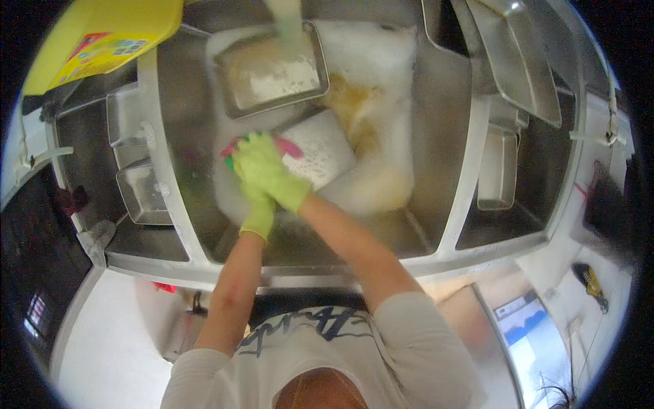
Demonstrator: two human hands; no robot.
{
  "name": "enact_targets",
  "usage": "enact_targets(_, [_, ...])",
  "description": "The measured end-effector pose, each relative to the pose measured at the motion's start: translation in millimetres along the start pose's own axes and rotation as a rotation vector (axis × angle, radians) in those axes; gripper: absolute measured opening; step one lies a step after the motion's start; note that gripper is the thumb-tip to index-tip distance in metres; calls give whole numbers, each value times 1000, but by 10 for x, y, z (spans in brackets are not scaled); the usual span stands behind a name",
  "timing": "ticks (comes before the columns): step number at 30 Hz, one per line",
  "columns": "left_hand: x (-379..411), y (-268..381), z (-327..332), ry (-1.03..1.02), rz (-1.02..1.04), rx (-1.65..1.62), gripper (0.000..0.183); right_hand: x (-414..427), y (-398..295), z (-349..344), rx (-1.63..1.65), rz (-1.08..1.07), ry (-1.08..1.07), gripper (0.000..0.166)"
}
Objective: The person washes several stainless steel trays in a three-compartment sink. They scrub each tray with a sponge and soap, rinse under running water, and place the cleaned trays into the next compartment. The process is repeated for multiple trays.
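My right hand (263, 166), in a yellow-green rubber glove, is closed on a crumpled pink and green cloth (289, 147) whose ends stick out on both sides. My left hand (258, 214), gloved alike, is pressed against it from below; its fingers are mostly hidden. Both are over the middle basin of a steel sink (184, 153), which holds foamy water (380, 46). Just right of the cloth lies a metal pan (324, 151) with suds on it. Beyond my hands a rectangular metal pan (328, 82) sits tilted in the foam, with cloudy liquid inside.
A pale blurred tube or stream (288, 23) comes down over the far pan. Metal pans (145, 191) stand in the left basin, and another pan (496, 168) in the right. A large pan (521, 61) leans above it. A yellow jug (112, 30) stands at upper left.
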State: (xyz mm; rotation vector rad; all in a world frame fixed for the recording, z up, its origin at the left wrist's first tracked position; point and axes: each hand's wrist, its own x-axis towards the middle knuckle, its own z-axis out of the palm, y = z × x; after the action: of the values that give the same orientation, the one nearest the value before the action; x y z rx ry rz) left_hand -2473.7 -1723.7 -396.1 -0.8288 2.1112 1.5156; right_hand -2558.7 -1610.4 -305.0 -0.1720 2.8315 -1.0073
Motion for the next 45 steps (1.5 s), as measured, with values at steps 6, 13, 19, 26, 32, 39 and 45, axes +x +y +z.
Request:
enact_targets(6, [-11, 533, -129, 122, 203, 542, 44, -393, 1669, -208, -95, 445, -15, 30])
enact_targets(13, [-219, 565, -346, -19, 151, 281, 45, -1257, 1342, -6, 1041, 710, 626, 39])
enact_targets(19, [-647, 980, -227, -89, 91, 9, 45, -1683, 634, 29, 1595, 1189, 754, 37])
enact_targets(26, [-689, 895, 24, 43, -4, -66, 47, -1453, -144, 132, 1933, 1314, 766, 33])
enact_targets(32, [-1042, 1572, -60, -58, -146, -175, 45, -1523, -730, 18, 2074, 1228, 583, 18])
enact_targets(39, [-1321, 1784, -371, -449, 993, 387, 16, -1751, -946, -644, 1760, 593, 134, 35])
enact_targets(45, [-1658, 2561, -1600, -6, 1157, 203, 15, -1334, -1351, -1355, 1576, 692, -26, 46])
